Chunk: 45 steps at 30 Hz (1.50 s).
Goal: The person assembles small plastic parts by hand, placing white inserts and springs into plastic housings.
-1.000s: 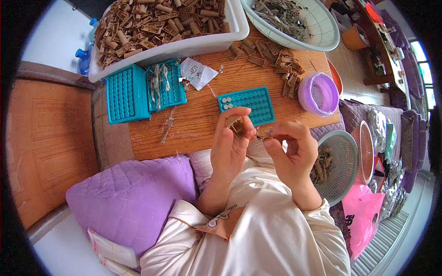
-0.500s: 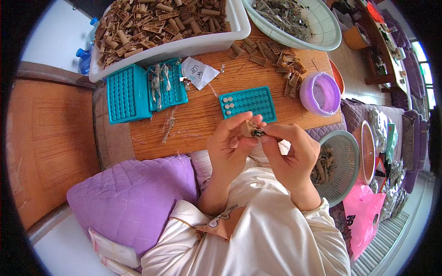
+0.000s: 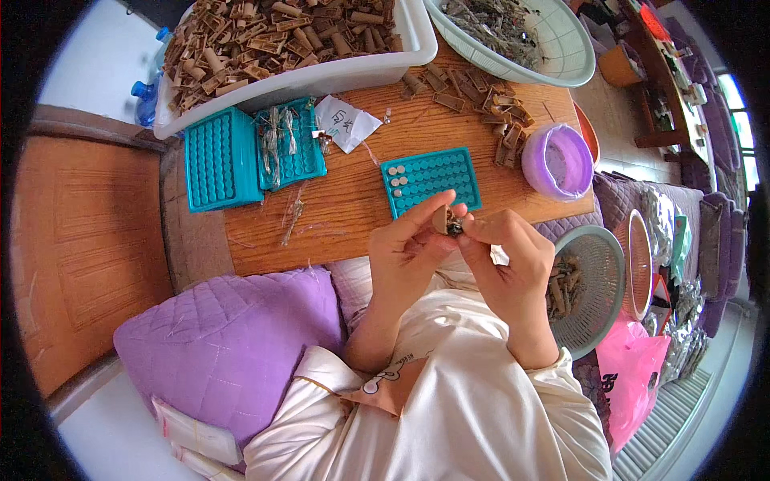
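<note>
My left hand (image 3: 411, 247) pinches a small brown plastic casing (image 3: 440, 218) between thumb and fingers. A dark little part with bits of metal (image 3: 454, 228) shows at the casing's open side. On that part the thumb and forefinger of my right hand (image 3: 513, 255) are pressed, so the two hands meet over it; its exact kind is too small to make out. Just beyond my fingers lies a teal tray (image 3: 441, 178) with round pockets, and several silver button-like discs (image 3: 396, 181) sit at its left end.
A white tub (image 3: 321, 84) of brown casings stands at the far left, before it stacked teal trays (image 3: 216, 160) and a tray of wires (image 3: 293, 152). Loose casings (image 3: 489, 104), a purple-lined bowl (image 3: 557, 164) and a pale green basket (image 3: 561, 48) are right. A grey basket (image 3: 609, 280) stands lower right.
Both hands have shifted very slightly, and the brown casing has turned a little in my left fingers. My right fingers stay at the dark part.
</note>
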{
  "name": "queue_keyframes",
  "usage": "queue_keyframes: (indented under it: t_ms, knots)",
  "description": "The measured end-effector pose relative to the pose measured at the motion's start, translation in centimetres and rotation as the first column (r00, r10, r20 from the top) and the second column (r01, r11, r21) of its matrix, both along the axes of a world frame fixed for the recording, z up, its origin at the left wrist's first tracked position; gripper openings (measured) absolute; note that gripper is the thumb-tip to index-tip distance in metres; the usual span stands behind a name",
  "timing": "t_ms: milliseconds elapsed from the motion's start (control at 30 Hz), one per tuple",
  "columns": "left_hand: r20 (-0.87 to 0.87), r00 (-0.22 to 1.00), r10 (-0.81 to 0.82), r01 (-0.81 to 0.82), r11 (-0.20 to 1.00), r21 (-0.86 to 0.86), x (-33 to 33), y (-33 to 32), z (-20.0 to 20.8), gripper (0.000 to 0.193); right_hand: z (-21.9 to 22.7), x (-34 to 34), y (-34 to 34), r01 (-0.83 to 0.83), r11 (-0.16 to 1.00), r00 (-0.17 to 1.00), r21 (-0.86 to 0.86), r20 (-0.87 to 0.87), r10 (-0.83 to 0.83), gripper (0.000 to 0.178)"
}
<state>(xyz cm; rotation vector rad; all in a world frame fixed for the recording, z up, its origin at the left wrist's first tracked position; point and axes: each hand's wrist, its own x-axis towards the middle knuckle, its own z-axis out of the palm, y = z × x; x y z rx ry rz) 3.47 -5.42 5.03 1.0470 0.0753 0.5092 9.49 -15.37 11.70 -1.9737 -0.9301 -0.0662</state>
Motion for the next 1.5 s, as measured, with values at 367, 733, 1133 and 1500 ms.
queue_keyframes:
  t_ms: [367, 733, 1133, 1500]
  knots:
    - [-0.054, 0.998, -0.037, 0.023, 0.971, -0.238, 0.0, -0.1, 0.8, 0.044, -0.1, 0.4, -0.4, -0.147, 0.987, 0.981, -0.069, -0.136, 0.137, 0.027]
    - [-0.173, 0.985, 0.011, -0.037, 0.989, -0.143, 0.3, 0.1, 1.2, 0.029, -3.7, 0.1, 0.3, 0.016, 0.988, 0.883, 0.156, -0.466, 0.060, 0.038]
    - [-0.059, 0.998, -0.022, -0.011, 0.863, -0.506, 1.0, 0.4, 0.0, 0.030, -3.9, 2.4, 0.3, -0.156, 0.985, 0.839, 0.073, -0.516, 0.171, 0.040]
    - [-0.203, 0.949, 0.240, -0.231, 0.971, 0.065, 1.3, 0.0, -0.5, 0.027, -3.9, 2.8, 3.2, -0.080, 0.997, 0.899, -0.008, -0.433, 0.069, 0.030]
